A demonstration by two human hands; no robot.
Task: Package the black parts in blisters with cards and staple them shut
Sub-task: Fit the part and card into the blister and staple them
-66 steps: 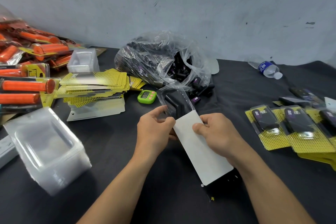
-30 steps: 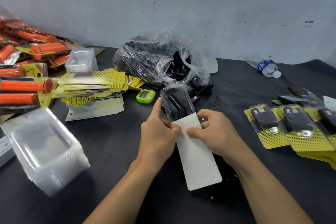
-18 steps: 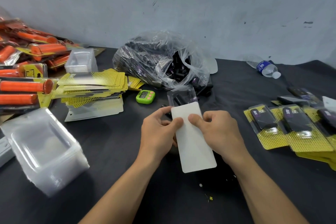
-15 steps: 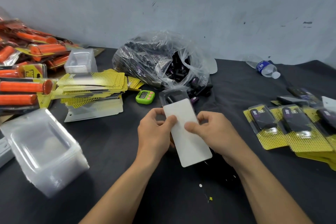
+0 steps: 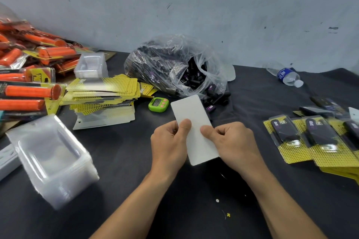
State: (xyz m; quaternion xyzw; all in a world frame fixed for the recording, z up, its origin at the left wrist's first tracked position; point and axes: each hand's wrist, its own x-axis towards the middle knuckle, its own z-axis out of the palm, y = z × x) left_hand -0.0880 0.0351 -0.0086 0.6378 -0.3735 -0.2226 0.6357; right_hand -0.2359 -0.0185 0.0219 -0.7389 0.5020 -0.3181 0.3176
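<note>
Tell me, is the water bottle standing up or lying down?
Lying down. The water bottle rests on its side on the table, white cap toward the right.

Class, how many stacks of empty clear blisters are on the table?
2: one large stack near left, one smaller stack behind the yellow cards. More may be hidden.

Left hand (image 5: 169,145), right hand (image 5: 231,145) now pinch card (image 5: 195,132) mid-length, not at far end. More card beyond grip, less behind; blister now hidden under it.

Matt white card (image 5: 194,128); crinkled glossy plastic bag (image 5: 174,64); matt black tabletop (image 5: 124,161).
</note>
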